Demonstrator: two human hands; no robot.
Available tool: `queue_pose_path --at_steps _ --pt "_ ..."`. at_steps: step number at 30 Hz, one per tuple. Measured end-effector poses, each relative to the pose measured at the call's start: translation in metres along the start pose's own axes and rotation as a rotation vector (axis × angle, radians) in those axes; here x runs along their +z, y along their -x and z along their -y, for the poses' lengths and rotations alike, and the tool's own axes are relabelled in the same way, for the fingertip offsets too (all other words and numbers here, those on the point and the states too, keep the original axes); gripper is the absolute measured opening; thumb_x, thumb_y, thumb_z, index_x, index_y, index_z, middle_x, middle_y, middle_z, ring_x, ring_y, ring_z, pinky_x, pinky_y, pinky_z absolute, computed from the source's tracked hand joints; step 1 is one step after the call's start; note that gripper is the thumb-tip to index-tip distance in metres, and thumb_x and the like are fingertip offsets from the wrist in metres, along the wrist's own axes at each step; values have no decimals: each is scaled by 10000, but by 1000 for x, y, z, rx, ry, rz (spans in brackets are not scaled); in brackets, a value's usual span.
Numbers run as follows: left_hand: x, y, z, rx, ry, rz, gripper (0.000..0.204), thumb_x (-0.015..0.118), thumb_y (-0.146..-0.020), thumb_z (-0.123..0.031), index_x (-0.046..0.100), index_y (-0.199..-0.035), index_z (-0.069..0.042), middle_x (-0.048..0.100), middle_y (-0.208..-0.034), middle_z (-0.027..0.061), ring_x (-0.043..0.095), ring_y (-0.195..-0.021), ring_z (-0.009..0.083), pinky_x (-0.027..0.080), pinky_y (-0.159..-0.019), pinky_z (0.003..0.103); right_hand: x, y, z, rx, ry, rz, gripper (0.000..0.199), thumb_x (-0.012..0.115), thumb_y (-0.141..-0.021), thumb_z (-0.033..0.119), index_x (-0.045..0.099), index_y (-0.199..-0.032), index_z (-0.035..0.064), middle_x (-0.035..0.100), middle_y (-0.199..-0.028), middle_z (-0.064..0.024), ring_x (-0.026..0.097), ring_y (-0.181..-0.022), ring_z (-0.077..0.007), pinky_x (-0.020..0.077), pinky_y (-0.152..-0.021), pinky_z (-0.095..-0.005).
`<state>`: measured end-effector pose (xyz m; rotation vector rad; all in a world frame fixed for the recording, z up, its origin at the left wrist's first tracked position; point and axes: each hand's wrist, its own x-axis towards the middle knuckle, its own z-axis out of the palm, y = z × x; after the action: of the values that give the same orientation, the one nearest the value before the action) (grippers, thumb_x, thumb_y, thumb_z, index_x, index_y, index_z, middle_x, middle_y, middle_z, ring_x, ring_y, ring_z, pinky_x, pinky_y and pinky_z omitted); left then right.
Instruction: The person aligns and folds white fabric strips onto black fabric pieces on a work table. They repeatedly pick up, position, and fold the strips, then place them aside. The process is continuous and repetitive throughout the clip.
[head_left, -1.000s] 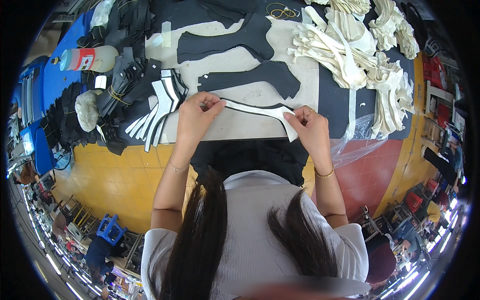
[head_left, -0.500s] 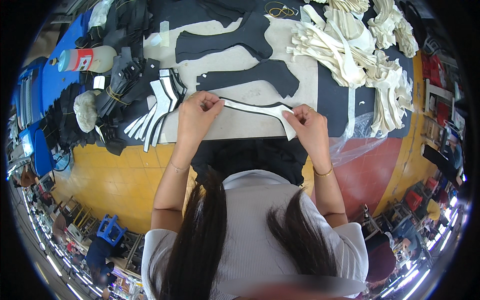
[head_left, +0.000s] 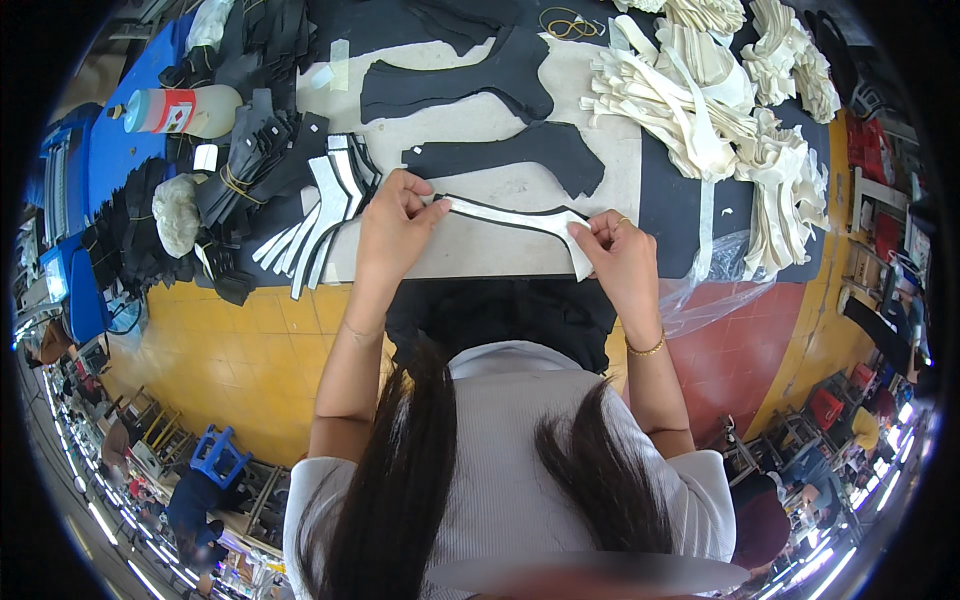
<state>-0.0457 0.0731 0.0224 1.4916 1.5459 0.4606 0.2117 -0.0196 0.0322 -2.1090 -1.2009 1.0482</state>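
Observation:
A narrow curved fabric piece [head_left: 510, 219], white on top with a black edge, stretches between my two hands over the front of the table. My left hand [head_left: 395, 225] pinches its slim left end between thumb and fingers. At the wider right end, my right hand [head_left: 615, 245] grips it near the downturned tip. Just beyond lies a stack of dark cut fabric pieces [head_left: 505, 160], with another dark stack [head_left: 455, 88] farther back. Left of my left hand, several similar white and black pieces [head_left: 325, 205] lie fanned out at the table edge.
Bundled dark pieces [head_left: 250, 170] and a bottle with a red label [head_left: 180, 112] stand at the left. Cream fabric bundles [head_left: 680, 110] cover the right side. A clear plastic bag [head_left: 715, 275] hangs at the front right edge. A yellow cord [head_left: 572, 23] lies at the back.
My hands keep their pinch on the fabric piece at nearly the same place. The whole view has shifted slightly; nothing else has visibly moved.

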Motion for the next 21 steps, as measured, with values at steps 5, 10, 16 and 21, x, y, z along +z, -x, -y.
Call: queue_pose_path --at_steps 5,10,16,21 --pt "-4 6 0 -71 137 39 220 752 -847 -49 607 -1005 -1 553 -660 33 501 -548 99 408 -516 269 0 0 1 3 6 -2 257 768 -879 202 673 -832 -32 643 -625 -49 571 -512 -55 482 -452 -226" --pt "2 31 -8 153 -68 -190 210 723 -861 -29 627 -1048 -19 577 -772 47 553 -646 108 446 -563 261 -1 0 2 20 -7 7 259 767 -877 202 671 -839 -36 645 -632 -51 579 -515 -64 487 -453 -230" --pt "51 51 -16 868 -409 57 431 735 -819 -112 621 -1230 -51 554 -1274 121 527 -1198 304 442 -1019 451 -1 -1 5 31 -17 20 261 763 -882 205 675 -852 -39 652 -639 -53 587 -510 -67 499 -463 -230" --pt "74 52 -12 921 -576 98 537 727 -832 -197 574 -1323 -42 532 -1345 123 478 -1281 299 409 -1075 459 -14 7 3 66 -104 67 231 769 -878 142 661 -984 -32 692 -731 -66 645 -609 -80 529 -540 -226"
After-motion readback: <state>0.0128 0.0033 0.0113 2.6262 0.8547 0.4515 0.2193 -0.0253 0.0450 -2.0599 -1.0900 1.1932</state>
